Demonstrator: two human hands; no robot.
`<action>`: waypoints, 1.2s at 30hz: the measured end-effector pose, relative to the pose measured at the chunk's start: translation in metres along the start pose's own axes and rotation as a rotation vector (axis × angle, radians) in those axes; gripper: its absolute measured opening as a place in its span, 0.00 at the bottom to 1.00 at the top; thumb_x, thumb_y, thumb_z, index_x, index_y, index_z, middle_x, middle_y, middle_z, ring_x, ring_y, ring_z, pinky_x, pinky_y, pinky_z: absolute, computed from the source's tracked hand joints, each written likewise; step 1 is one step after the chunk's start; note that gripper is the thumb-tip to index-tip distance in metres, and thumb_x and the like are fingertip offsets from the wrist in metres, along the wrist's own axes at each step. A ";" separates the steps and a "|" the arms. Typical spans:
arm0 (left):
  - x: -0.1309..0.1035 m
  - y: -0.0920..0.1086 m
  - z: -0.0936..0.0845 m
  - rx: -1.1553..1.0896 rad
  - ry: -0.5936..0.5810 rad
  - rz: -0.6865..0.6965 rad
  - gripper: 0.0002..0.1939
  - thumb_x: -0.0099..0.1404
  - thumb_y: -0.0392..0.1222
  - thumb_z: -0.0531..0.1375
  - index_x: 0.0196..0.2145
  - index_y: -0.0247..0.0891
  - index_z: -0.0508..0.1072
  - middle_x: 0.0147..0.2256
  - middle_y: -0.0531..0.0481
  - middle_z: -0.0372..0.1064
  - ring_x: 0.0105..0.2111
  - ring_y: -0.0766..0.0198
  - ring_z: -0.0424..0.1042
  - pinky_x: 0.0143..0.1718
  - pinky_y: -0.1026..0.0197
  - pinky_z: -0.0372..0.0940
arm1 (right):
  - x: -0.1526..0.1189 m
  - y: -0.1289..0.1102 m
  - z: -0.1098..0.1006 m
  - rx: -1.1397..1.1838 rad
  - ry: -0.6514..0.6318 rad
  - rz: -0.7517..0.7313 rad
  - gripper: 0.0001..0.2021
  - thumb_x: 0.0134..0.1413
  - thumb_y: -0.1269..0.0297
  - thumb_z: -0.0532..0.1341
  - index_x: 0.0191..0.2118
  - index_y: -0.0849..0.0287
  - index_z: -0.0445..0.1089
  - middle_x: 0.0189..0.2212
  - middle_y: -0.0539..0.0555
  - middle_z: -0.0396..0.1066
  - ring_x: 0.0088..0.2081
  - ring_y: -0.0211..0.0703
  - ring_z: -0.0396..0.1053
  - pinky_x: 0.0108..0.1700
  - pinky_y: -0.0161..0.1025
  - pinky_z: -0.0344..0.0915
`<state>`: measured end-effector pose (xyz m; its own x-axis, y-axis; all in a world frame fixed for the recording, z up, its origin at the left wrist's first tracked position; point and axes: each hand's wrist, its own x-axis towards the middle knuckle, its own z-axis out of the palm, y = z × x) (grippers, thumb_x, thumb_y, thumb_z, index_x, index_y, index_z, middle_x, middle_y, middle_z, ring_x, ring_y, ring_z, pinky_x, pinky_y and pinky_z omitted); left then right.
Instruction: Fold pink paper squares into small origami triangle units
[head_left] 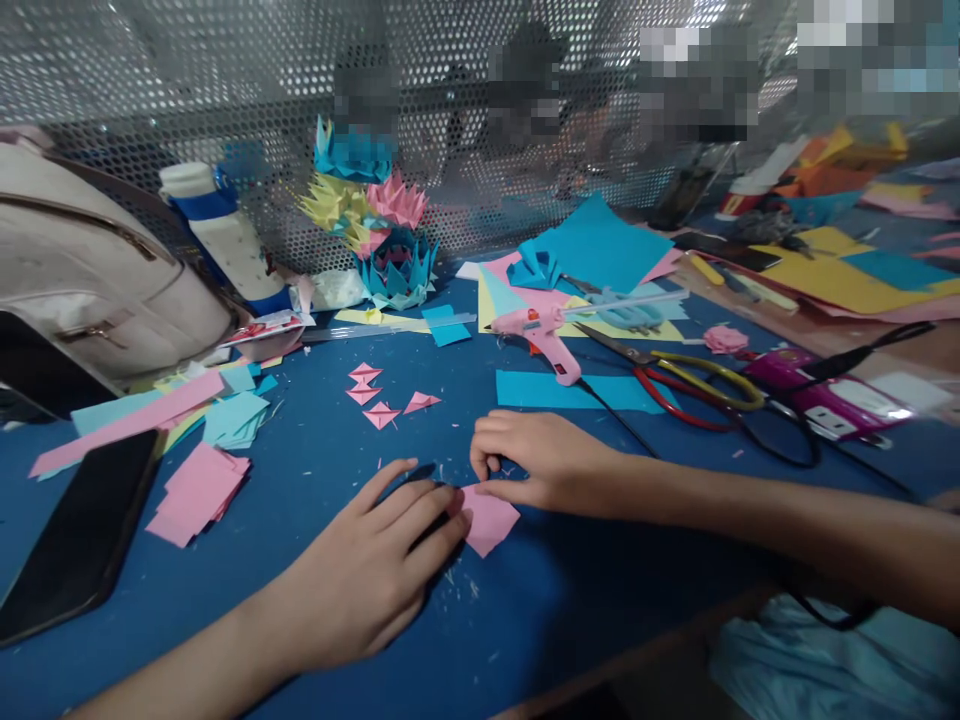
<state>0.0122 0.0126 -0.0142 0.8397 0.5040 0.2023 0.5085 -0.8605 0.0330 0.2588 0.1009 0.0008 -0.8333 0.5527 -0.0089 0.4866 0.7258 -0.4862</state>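
Observation:
A small pink paper square (491, 520) lies on the blue table between my two hands. My left hand (382, 560) has its thumb and index finger closed at the paper's left corner, its outer finger stretched away. My right hand (544, 460) has curled fingers, with its thumb pressed at the paper's upper edge. Just beyond are several small folded pink paper pieces (381, 415). A stack of pink paper squares (199, 495) sits left of my left hand, with light-blue squares (234, 418) behind it.
A pink glue gun (544, 335), scissors (675, 375) and a purple power strip (817, 390) lie beyond my right hand. Folded paper flowers (397, 265) stand at the back. At left are a phone (79, 535), a bottle (225, 240) and a bag (97, 260).

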 end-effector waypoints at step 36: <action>-0.002 -0.002 0.002 0.021 0.039 0.027 0.23 0.72 0.39 0.53 0.62 0.30 0.64 0.60 0.42 0.65 0.59 0.53 0.63 0.70 0.46 0.32 | -0.001 0.005 -0.027 -0.348 -0.087 -0.360 0.13 0.65 0.66 0.59 0.28 0.60 0.73 0.29 0.53 0.69 0.35 0.42 0.60 0.36 0.41 0.50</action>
<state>0.0097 0.0136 -0.0164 0.8455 0.4767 0.2406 0.4897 -0.8719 0.0066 0.2690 0.1151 0.0225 -0.9758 0.2173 0.0257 0.2111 0.9656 -0.1518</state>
